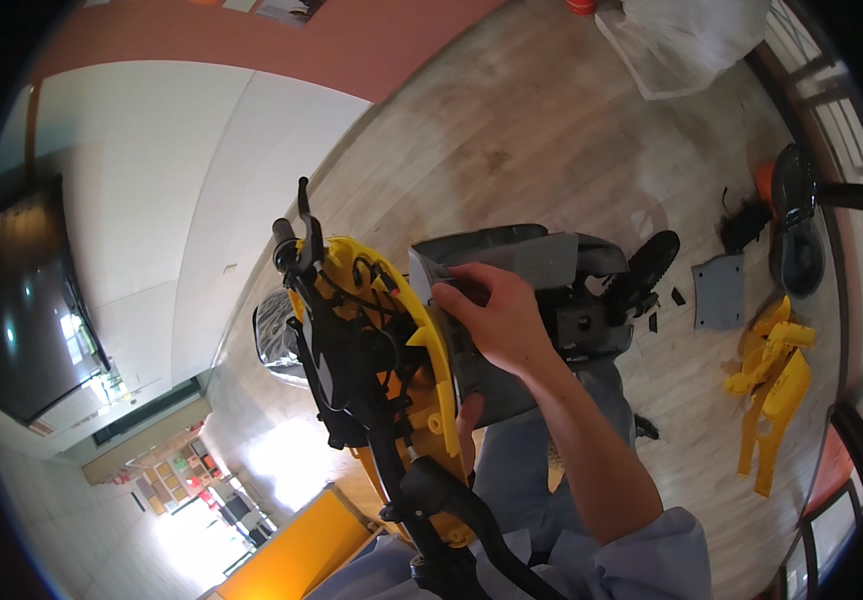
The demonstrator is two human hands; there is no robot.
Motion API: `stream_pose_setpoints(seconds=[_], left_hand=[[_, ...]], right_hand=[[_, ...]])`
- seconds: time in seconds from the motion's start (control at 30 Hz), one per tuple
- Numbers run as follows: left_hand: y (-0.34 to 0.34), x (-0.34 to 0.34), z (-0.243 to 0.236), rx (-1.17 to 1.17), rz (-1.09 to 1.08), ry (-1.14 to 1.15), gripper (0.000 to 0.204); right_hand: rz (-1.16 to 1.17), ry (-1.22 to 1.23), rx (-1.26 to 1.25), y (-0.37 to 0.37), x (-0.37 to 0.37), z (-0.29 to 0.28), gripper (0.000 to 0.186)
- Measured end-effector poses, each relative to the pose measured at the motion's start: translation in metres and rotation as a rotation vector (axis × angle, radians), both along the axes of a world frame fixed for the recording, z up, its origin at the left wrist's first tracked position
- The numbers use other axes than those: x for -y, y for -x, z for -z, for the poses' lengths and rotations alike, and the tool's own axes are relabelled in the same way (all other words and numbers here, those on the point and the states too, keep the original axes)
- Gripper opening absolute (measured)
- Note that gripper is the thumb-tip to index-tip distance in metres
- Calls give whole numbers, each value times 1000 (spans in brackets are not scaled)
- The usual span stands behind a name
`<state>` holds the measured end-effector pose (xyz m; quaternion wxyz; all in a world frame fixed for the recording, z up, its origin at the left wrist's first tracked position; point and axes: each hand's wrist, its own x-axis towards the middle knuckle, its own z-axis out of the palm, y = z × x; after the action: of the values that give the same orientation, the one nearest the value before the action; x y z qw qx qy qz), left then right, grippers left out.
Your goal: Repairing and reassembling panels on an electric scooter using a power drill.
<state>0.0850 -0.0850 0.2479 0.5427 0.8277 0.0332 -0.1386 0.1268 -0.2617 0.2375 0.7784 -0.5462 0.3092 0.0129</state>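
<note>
A partly stripped scooter stands in front of me, its black handlebar [386, 440] running from the lower middle up to the left. Bare cables and brackets sit inside its yellow front shell [436, 345]. My right hand [499, 315] reaches in from the lower right, fingers bent over the near edge of a grey panel [526, 262] behind the shell. Its thumb lies below that edge, so the hand is closed on the panel. Of my left hand [469, 415] only a bit shows, beside the shell's inner edge; its fingers are hidden.
On the wood-look floor at right lie yellow body panels [776, 375], a flat grey panel [718, 292] and a long black seat [799, 225]. A black tyre [654, 265] is at the scooter's rear. A white plastic bag [686, 40] rests at the far right.
</note>
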Motion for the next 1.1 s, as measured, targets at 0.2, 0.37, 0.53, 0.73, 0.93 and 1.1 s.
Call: stream_pose_setpoints(seconds=[0.2,0.37,0.53,0.73,0.93,1.1], left_hand=[[8,-1,-5,4,5,-79,77],[9,-3,-15,-30,30,-38,70],[12,-15,-12,-96,60,-26,74],[9,24,-26,-46,158,373,67],[2,1,-20,-192,139,491,58],[6,-26,5,-345,123,735,50]], right_hand=[[47,-105,75,1,-13,16,43],[120,-200,82,7,-24,12,42],[151,-322,115,22,-31,20,36],[301,-442,205,31,-38,26,29],[224,-254,178,49,-41,12,23],[274,-321,261,67,-41,-7,29]])
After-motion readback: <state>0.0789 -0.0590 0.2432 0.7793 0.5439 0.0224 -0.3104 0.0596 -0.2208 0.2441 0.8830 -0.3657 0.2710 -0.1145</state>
